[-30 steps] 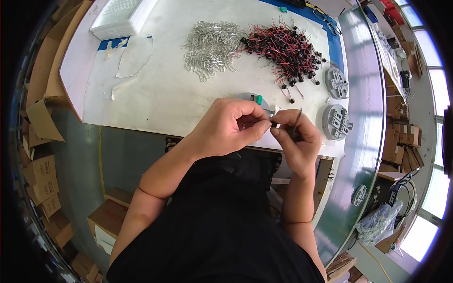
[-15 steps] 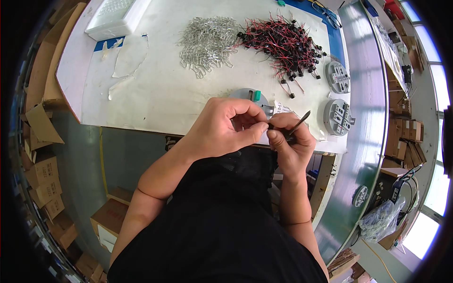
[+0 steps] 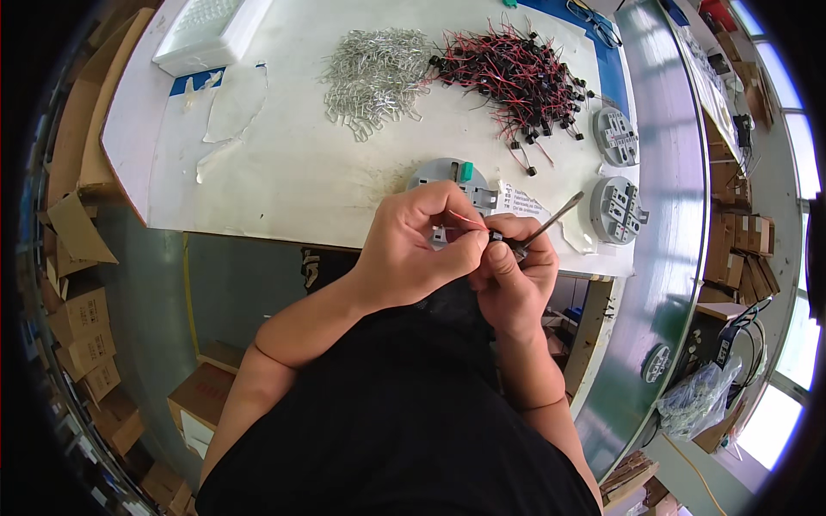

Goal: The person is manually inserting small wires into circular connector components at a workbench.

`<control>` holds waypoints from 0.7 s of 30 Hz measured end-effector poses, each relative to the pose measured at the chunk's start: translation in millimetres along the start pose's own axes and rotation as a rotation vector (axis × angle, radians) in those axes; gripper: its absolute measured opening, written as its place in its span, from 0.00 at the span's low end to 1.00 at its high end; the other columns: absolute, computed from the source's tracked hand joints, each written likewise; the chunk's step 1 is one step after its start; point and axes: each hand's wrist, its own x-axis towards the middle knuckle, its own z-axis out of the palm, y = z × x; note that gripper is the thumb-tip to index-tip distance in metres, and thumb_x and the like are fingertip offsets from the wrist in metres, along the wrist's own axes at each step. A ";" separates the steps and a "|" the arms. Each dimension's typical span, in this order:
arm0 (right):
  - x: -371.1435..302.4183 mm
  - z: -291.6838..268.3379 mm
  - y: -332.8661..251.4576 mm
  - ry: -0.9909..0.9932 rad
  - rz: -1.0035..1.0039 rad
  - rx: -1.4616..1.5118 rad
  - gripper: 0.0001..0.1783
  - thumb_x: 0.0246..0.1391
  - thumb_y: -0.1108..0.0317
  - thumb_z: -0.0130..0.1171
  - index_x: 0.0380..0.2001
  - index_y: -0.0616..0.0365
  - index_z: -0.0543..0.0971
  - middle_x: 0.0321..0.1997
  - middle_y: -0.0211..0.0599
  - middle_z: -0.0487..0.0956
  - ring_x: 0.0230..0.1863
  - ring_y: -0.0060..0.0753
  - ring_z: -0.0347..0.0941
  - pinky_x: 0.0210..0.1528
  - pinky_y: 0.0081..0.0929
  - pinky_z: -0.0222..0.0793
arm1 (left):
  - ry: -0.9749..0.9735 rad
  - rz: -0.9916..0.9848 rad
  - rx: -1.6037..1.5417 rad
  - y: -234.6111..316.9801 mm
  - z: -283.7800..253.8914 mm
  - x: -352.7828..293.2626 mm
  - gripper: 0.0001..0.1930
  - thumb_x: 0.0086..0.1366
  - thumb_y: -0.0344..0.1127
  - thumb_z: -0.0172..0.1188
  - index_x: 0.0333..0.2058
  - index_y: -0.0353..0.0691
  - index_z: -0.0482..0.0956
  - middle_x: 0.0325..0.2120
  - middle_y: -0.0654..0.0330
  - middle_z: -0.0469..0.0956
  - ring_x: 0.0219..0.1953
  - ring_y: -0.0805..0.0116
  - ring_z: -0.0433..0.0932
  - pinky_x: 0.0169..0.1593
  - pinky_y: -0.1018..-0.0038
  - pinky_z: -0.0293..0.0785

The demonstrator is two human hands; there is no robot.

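Note:
My left hand is closed in a pinch on a thin red wire, which runs to a small black part where the two hands meet. Fingertips of my right hand hold that black part. The same hand also grips a screwdriver, its dark metal shaft pointing up and right; the handle is hidden in the palm. Just beyond my left hand, partly covered by it, lies a round grey base with a green block.
On the white table lie a pile of bent silver metal clips and a heap of black parts with red wires. Two round grey units stand at the right, near a printed paper label. White foam trays sit far left.
Both hands have shifted slightly left, and the screwdriver has tilted lower. The red wire and black part now show between the fingers. More of the round grey base is uncovered.

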 end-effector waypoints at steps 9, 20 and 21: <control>1.9 -3.3 -2.5 0.014 -0.040 -0.210 0.12 0.63 0.78 0.70 0.47 0.67 0.81 0.42 0.37 0.83 0.28 0.20 0.74 0.29 0.20 0.71 | -0.013 -0.133 -0.096 6.8 -11.2 2.2 0.09 0.69 0.23 0.65 0.47 0.31 0.81 0.36 0.62 0.82 0.39 0.78 0.80 0.45 0.78 0.78; 8.1 -7.0 -9.4 0.020 -0.092 -0.628 0.12 0.58 0.80 0.73 0.45 0.65 0.85 0.42 0.34 0.84 0.39 0.23 0.79 0.43 0.21 0.76 | 0.003 -0.303 0.275 24.9 -21.2 9.2 0.06 0.66 0.30 0.74 0.35 0.34 0.87 0.27 0.64 0.85 0.37 0.77 0.79 0.45 0.75 0.78; 10.3 -7.5 -11.4 -0.003 -0.106 -0.746 0.12 0.57 0.81 0.73 0.44 0.65 0.85 0.41 0.35 0.84 0.39 0.24 0.79 0.43 0.21 0.75 | 0.003 -0.303 0.273 22.7 -21.6 9.6 0.06 0.66 0.30 0.74 0.35 0.34 0.87 0.27 0.64 0.85 0.37 0.77 0.79 0.45 0.75 0.78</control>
